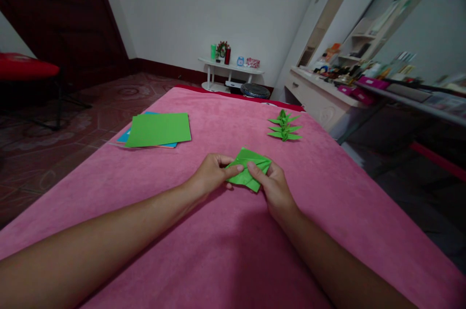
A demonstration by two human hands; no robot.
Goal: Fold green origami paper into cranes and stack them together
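At left, a stack of coloured paper (159, 129) is lying on the pink cloth (174, 260), green sheet uppermost. Near centre, the left hand (210, 173) is pinching the left side of a folded green paper (250, 156), thumb on top. The right hand (279, 190) is pinching its right side, thumb likewise on the upper face; the remaining fingers are largely hidden. Farther right, pointed green paper figures (285, 129) are resting in a row.

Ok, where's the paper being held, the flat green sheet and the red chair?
Held paper (248, 155), head view: its upper part.
Flat green sheet (160, 129), head view: its middle.
Red chair (27, 67), head view: its seat.
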